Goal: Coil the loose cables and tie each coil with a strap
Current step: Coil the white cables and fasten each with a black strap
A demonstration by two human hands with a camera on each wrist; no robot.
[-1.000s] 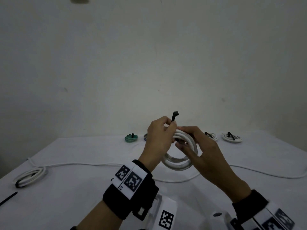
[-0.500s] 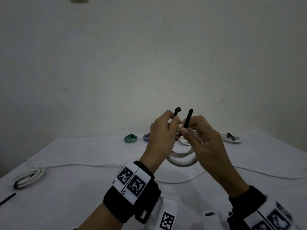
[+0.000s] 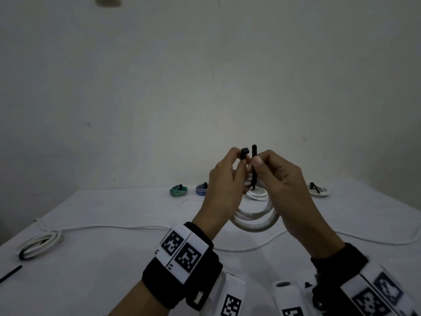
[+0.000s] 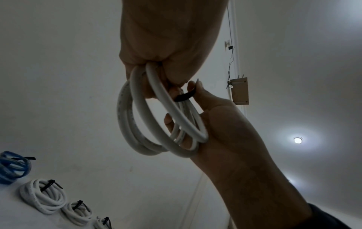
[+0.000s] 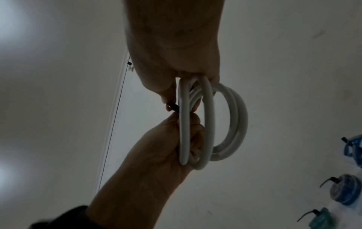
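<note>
The white cloth-covered worktop (image 3: 95, 277) runs back to a plain pale wall (image 3: 159, 87), with open cloth in front and to the left of the hands. A long loose white cable (image 3: 127, 227) trails across it from a half-wound white bundle (image 3: 38, 245) near the left edge to the right edge. Held up above the middle of the worktop is the thick white cable coil (image 3: 255, 221), several round loops hanging on edge with the ring's opening facing the person. The left hand (image 3: 224, 190) and the right hand (image 3: 287, 190) are close together at the coil's top, fingers curled round the loops. A black zip-tie strap (image 3: 253, 169) passes round the top of the coil; its two ends stand nearly upright, side by side: the left hand pinches the square head end, the right thumb and finger pinch the tail. Along the far edge lie tied coils: a green one (image 3: 178, 191), a blue one (image 3: 201, 189), and white ones (image 3: 319, 190). A spare black strap (image 3: 10, 274) lies at the near left corner.
</note>
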